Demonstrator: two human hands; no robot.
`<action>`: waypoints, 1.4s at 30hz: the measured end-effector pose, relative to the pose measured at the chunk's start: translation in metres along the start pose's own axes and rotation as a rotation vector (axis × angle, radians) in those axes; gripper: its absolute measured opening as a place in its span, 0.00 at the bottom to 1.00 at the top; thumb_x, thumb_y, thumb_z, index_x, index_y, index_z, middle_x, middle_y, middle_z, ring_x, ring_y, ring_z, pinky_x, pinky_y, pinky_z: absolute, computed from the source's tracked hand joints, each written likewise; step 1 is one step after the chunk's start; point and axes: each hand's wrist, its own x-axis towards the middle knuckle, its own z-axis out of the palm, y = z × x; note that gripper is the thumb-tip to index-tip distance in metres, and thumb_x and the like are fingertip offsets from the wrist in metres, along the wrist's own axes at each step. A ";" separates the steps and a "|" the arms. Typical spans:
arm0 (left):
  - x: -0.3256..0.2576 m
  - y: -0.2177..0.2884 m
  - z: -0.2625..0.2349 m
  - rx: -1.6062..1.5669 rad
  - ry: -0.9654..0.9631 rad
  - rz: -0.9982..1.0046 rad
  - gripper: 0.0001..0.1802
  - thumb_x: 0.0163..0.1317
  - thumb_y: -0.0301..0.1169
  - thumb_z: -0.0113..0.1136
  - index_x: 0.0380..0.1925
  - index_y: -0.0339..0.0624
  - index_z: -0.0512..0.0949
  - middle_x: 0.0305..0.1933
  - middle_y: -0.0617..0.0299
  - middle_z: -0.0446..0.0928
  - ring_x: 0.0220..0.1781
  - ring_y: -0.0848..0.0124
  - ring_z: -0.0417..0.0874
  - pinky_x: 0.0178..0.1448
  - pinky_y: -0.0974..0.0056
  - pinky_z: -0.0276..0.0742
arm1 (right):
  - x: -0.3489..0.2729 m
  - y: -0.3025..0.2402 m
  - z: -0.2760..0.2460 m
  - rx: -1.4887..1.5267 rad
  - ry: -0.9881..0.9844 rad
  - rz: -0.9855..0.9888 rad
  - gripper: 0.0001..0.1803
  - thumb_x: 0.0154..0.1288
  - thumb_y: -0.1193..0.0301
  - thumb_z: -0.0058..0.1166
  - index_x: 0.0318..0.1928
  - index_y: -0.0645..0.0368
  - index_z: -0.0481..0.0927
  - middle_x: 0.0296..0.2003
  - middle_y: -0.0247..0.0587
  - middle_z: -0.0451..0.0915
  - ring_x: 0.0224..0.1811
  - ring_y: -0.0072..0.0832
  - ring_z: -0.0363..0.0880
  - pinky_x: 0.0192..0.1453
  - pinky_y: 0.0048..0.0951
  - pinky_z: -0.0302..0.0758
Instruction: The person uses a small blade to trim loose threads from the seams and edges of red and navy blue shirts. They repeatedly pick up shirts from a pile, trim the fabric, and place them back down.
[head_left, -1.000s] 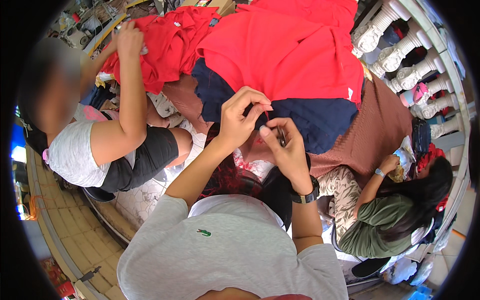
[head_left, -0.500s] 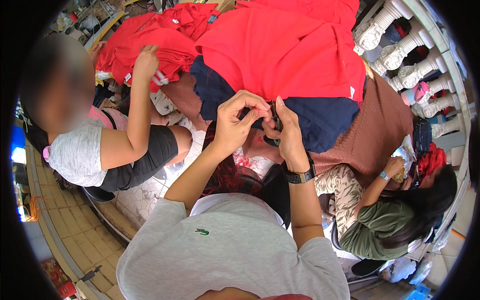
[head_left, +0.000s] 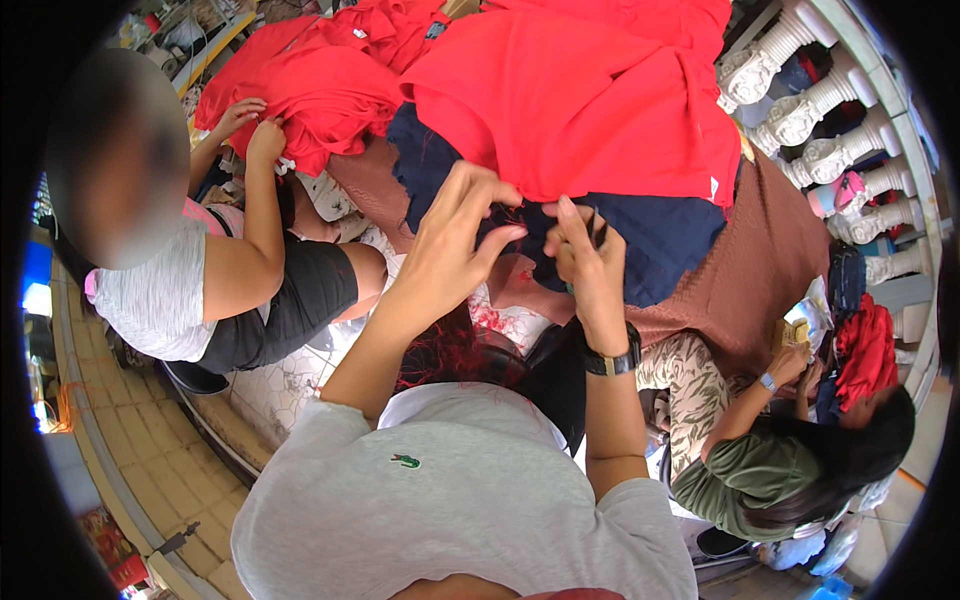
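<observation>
A red garment (head_left: 580, 110) lies spread over dark navy cloth (head_left: 650, 245), with its hem facing me. At that hem my left hand (head_left: 455, 235) is open, thumb apart from the bent fingers, and the fingertips are by the red edge. Fine red threads show near them. My right hand (head_left: 592, 265) is curled just under the hem, thumb up. Its fingers close round a small dark tool (head_left: 599, 231) with a bit of green, which looks like thread snips; most of it is hidden.
A brown cloth (head_left: 740, 260) covers the support under the garments. On the left, a person (head_left: 150, 300) handles another red pile (head_left: 310, 90). A person in green (head_left: 760, 465) sits at right, holding a small packet. White balusters (head_left: 790, 120) line the right side.
My hands have drawn apart; the left has let go its pinch and opened. The right has turned slightly. The person on the left has brought both hands together at the red pile.
</observation>
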 end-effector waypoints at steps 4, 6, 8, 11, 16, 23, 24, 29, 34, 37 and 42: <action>0.020 -0.030 0.030 0.112 0.215 0.193 0.11 0.57 0.20 0.67 0.41 0.35 0.79 0.39 0.55 0.77 0.40 0.64 0.81 0.42 0.62 0.77 | 0.020 0.020 0.010 0.129 0.034 -0.015 0.18 0.71 0.63 0.62 0.25 0.57 0.75 0.18 0.24 0.69 0.17 0.10 0.60 0.19 0.19 0.54; 0.018 -0.043 0.034 0.060 0.268 0.222 0.08 0.59 0.18 0.65 0.38 0.34 0.78 0.37 0.54 0.78 0.38 0.65 0.82 0.41 0.63 0.78 | 0.020 0.017 0.011 0.182 0.054 -0.025 0.19 0.71 0.64 0.63 0.24 0.55 0.73 0.16 0.22 0.68 0.15 0.09 0.58 0.18 0.19 0.52; 0.009 -0.038 0.032 -0.073 0.326 0.163 0.04 0.61 0.17 0.63 0.35 0.33 0.78 0.34 0.54 0.79 0.37 0.66 0.83 0.42 0.64 0.80 | 0.018 0.019 0.005 0.215 0.003 -0.016 0.19 0.71 0.64 0.63 0.24 0.55 0.74 0.16 0.22 0.67 0.15 0.09 0.58 0.18 0.18 0.51; -0.010 -0.051 0.036 -0.322 0.298 0.016 0.07 0.66 0.18 0.61 0.43 0.34 0.74 0.40 0.53 0.80 0.42 0.69 0.83 0.47 0.65 0.82 | 0.015 0.015 0.007 0.195 0.029 0.002 0.20 0.72 0.66 0.62 0.22 0.50 0.69 0.16 0.20 0.62 0.15 0.09 0.53 0.18 0.20 0.46; -0.003 -0.032 0.035 -0.058 0.291 0.131 0.24 0.61 0.19 0.67 0.56 0.36 0.72 0.49 0.50 0.73 0.48 0.67 0.80 0.50 0.65 0.78 | 0.016 0.020 0.008 0.225 -0.012 -0.025 0.19 0.72 0.61 0.63 0.25 0.54 0.73 0.16 0.22 0.67 0.16 0.08 0.57 0.18 0.18 0.50; 0.015 -0.038 0.037 -0.043 0.377 0.127 0.04 0.59 0.16 0.64 0.33 0.34 0.81 0.32 0.54 0.79 0.34 0.64 0.82 0.39 0.64 0.78 | 0.014 0.022 0.007 0.166 0.018 -0.051 0.18 0.74 0.65 0.60 0.27 0.52 0.68 0.17 0.21 0.63 0.15 0.09 0.53 0.18 0.19 0.48; 0.014 -0.041 0.036 -0.027 0.364 0.124 0.04 0.59 0.16 0.64 0.33 0.34 0.80 0.33 0.54 0.78 0.34 0.64 0.81 0.40 0.64 0.78 | 0.014 0.024 0.006 0.175 -0.002 -0.052 0.16 0.74 0.65 0.60 0.28 0.53 0.70 0.19 0.22 0.64 0.16 0.10 0.55 0.19 0.19 0.50; 0.009 -0.052 0.029 -0.204 0.197 0.031 0.03 0.68 0.22 0.59 0.37 0.36 0.75 0.40 0.59 0.74 0.38 0.71 0.77 0.45 0.68 0.75 | 0.006 0.019 0.015 -0.100 -0.067 -0.229 0.11 0.71 0.68 0.63 0.39 0.62 0.77 0.28 0.29 0.72 0.27 0.14 0.66 0.30 0.19 0.63; 0.003 -0.048 0.030 -0.558 0.200 -0.128 0.05 0.71 0.25 0.57 0.38 0.34 0.73 0.40 0.61 0.72 0.40 0.75 0.75 0.46 0.69 0.73 | -0.019 -0.002 0.019 -0.381 -0.252 -0.199 0.19 0.81 0.61 0.42 0.48 0.67 0.76 0.27 0.43 0.70 0.30 0.23 0.70 0.38 0.31 0.73; 0.003 -0.050 0.027 -0.471 0.196 -0.109 0.05 0.72 0.25 0.57 0.37 0.35 0.74 0.39 0.63 0.74 0.39 0.77 0.76 0.46 0.71 0.73 | -0.010 -0.003 0.032 -0.199 -0.268 -0.075 0.25 0.83 0.55 0.37 0.41 0.67 0.76 0.21 0.33 0.65 0.24 0.21 0.64 0.32 0.30 0.70; 0.001 -0.045 0.021 -0.508 0.159 -0.152 0.05 0.71 0.25 0.58 0.36 0.34 0.74 0.35 0.63 0.76 0.35 0.77 0.78 0.43 0.71 0.73 | 0.004 0.008 0.033 0.039 -0.308 0.113 0.24 0.81 0.54 0.40 0.33 0.61 0.73 0.21 0.24 0.60 0.23 0.13 0.56 0.27 0.23 0.58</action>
